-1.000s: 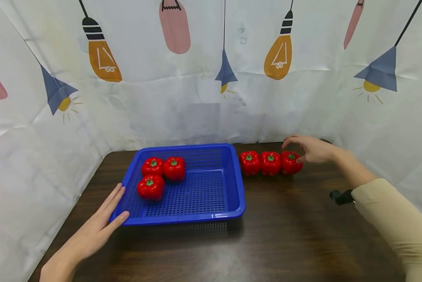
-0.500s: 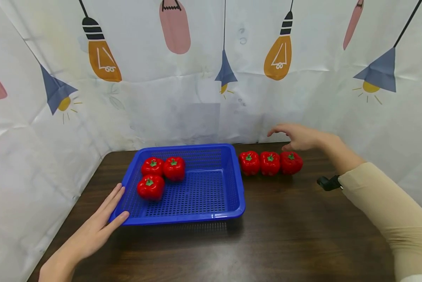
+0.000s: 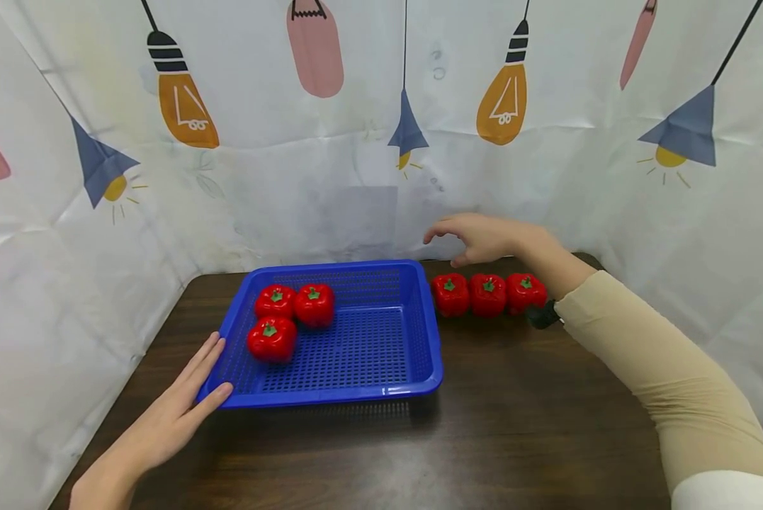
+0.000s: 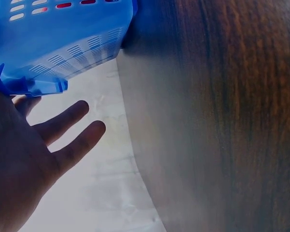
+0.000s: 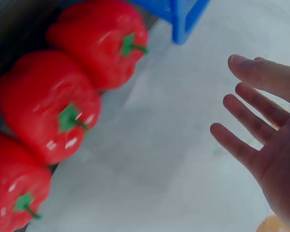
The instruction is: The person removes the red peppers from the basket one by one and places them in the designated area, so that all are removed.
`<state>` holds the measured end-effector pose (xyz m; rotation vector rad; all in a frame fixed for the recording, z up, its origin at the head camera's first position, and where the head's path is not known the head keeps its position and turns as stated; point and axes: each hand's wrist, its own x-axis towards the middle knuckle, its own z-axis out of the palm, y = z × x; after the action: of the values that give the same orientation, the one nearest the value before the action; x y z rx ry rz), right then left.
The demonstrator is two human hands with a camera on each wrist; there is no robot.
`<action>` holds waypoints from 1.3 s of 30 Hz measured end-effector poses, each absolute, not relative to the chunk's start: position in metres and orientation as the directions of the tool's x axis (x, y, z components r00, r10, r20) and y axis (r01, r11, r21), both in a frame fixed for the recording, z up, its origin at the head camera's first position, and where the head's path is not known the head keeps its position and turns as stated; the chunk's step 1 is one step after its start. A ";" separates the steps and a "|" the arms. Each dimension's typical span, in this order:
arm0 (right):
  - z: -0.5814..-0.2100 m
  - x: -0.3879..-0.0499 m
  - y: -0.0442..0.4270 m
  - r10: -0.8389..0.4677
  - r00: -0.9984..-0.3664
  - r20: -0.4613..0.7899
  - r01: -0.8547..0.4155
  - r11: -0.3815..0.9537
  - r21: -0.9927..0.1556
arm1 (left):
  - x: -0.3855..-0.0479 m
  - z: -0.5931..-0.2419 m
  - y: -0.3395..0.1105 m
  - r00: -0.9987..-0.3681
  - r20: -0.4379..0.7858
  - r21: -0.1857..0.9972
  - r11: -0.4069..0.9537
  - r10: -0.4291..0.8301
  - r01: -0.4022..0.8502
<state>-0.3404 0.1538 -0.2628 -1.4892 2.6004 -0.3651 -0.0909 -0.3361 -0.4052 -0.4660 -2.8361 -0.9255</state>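
Note:
Three red bell peppers with green stems stand in a row right of the basket; the leftmost pepper (image 3: 450, 295) is beside its rim, then the middle pepper (image 3: 487, 295) and the rightmost pepper (image 3: 525, 292). Above and behind this row hovers my right hand (image 3: 483, 237), fingers spread and loosely bent, holding nothing. In the right wrist view a gap separates that hand (image 5: 268, 116) from the peppers. My left hand (image 3: 164, 421) rests with straight fingers against the left rim of the blue plastic basket (image 3: 330, 398). Three more peppers (image 3: 273, 338) sit in the basket's left half.
The dark brown wooden table (image 3: 515, 418) carries everything. A white curtain (image 3: 292, 191) printed with lamps hangs behind and along both sides. A small black device (image 3: 543, 315) sits at my right wrist, by the beige sleeve (image 3: 636, 340).
My right hand has left the rightmost pepper, rising and moving left over the row with nothing in its fingers. The peppers, the basket and my left hand stay where they were.

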 end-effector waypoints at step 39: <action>-0.292 -0.319 -0.027 -0.942 -0.316 -0.112 -0.903 0.335 -0.269 | -0.092 -0.407 -0.337 -0.939 0.230 0.553 0.760 0.256 0.343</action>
<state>-0.3185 -0.0271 -0.2916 -1.6654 2.3527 -0.2284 -0.0921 -0.3366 -0.4069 -0.4813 -2.8138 -0.9250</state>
